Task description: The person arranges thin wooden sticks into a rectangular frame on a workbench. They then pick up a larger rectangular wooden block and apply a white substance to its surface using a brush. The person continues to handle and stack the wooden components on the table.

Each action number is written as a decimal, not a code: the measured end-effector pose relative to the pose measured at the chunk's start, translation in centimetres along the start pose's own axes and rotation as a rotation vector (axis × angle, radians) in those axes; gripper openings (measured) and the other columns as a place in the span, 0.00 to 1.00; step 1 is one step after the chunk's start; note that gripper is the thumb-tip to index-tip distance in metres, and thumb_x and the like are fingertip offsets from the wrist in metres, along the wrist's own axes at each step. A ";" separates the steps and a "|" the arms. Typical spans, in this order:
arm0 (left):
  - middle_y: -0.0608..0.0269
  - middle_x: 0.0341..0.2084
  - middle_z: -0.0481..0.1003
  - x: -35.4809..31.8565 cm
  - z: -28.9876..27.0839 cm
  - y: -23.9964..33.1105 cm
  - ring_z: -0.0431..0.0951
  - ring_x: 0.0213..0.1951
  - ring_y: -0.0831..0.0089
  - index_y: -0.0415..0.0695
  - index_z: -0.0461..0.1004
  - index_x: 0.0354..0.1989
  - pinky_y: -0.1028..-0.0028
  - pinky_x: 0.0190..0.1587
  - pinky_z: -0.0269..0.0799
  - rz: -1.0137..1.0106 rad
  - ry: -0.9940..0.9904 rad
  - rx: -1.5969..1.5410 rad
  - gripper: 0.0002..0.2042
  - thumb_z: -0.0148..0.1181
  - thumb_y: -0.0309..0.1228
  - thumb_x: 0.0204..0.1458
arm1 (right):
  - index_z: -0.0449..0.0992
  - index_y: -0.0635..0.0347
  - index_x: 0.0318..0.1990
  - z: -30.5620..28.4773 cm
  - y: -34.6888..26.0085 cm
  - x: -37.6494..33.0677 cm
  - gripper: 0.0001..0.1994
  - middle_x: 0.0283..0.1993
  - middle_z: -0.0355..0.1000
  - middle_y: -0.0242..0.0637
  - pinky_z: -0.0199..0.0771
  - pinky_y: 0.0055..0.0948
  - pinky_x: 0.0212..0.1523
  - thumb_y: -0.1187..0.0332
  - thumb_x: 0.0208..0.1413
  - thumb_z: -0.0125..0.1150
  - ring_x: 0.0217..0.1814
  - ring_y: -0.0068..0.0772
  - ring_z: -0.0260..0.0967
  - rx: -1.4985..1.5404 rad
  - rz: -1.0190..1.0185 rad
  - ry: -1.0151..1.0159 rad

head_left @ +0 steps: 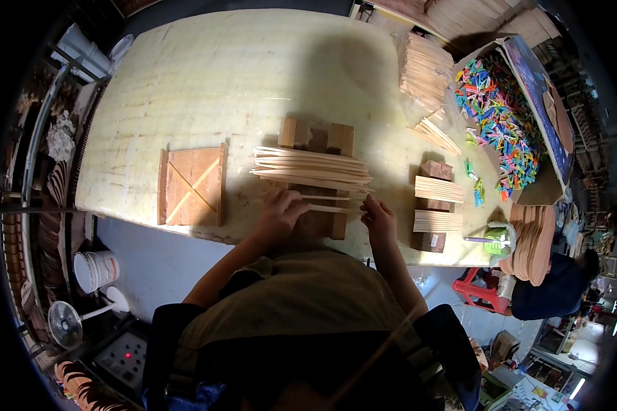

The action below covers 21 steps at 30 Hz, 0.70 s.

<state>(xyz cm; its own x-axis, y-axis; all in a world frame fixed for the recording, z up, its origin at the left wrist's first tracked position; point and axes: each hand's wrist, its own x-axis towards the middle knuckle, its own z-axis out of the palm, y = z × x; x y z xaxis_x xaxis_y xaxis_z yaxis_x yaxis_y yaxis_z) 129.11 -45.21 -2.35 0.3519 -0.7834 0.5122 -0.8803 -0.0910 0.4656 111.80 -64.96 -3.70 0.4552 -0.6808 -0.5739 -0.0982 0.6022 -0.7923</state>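
My left hand and my right hand each grip an end of a thin wooden stick that lies across a brown wooden jig near the table's front edge. Just beyond the hands, a row of several similar pale sticks lies side by side across the same jig. The lower part of the jig is hidden under my left hand.
A square wooden frame with crossed slats lies to the left. Two stick bundles on blocks sit to the right, with a stack of sticks and a box of coloured clips farther off. A person in dark blue sits at right.
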 end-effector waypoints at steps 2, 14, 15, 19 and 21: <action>0.63 0.37 0.73 -0.1 0.1 0.1 0.71 0.42 0.64 0.47 0.80 0.34 0.66 0.46 0.65 -0.022 0.011 0.023 0.09 0.59 0.26 0.43 | 0.77 0.58 0.31 -0.3 0.0 -0.1 0.08 0.26 0.73 0.30 0.64 0.19 0.28 0.64 0.55 0.64 0.25 0.19 0.66 0.003 -0.016 -0.011; 0.64 0.34 0.73 0.0 0.6 -0.1 0.72 0.39 0.64 0.46 0.79 0.35 0.65 0.43 0.68 -0.053 -0.013 -0.058 0.09 0.59 0.24 0.44 | 0.76 0.60 0.34 -0.1 0.2 0.0 0.09 0.28 0.72 0.31 0.65 0.20 0.28 0.63 0.57 0.61 0.26 0.20 0.65 0.013 0.054 -0.136; 0.64 0.34 0.72 0.0 0.7 0.0 0.72 0.39 0.63 0.46 0.79 0.35 0.64 0.43 0.68 -0.084 -0.012 -0.061 0.09 0.60 0.24 0.44 | 0.76 0.60 0.35 0.5 0.1 0.0 0.09 0.29 0.72 0.31 0.65 0.20 0.29 0.63 0.57 0.61 0.27 0.20 0.65 -0.017 -0.028 -0.141; 0.65 0.34 0.72 0.0 0.3 -0.5 0.71 0.38 0.64 0.46 0.79 0.36 0.65 0.42 0.68 -0.003 -0.029 -0.016 0.09 0.58 0.26 0.44 | 0.77 0.59 0.37 1.8 0.0 0.5 0.10 0.30 0.72 0.29 0.65 0.20 0.32 0.62 0.57 0.61 0.30 0.18 0.66 0.045 -0.080 -0.118; 0.65 0.35 0.72 0.0 0.2 -0.2 0.71 0.40 0.64 0.47 0.79 0.36 0.63 0.44 0.66 -0.018 -0.037 0.018 0.09 0.58 0.27 0.45 | 0.77 0.58 0.36 1.3 0.2 1.1 0.09 0.31 0.72 0.28 0.65 0.20 0.32 0.62 0.57 0.61 0.30 0.18 0.66 0.071 -0.021 -0.090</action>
<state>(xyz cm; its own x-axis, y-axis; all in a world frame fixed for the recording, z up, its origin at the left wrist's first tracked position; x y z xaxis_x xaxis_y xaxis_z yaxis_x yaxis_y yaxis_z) 129.22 -45.29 -2.63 0.3560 -0.8035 0.4770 -0.8798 -0.1162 0.4609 113.44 -65.03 -4.19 0.5345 -0.6553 -0.5337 -0.0261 0.6184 -0.7854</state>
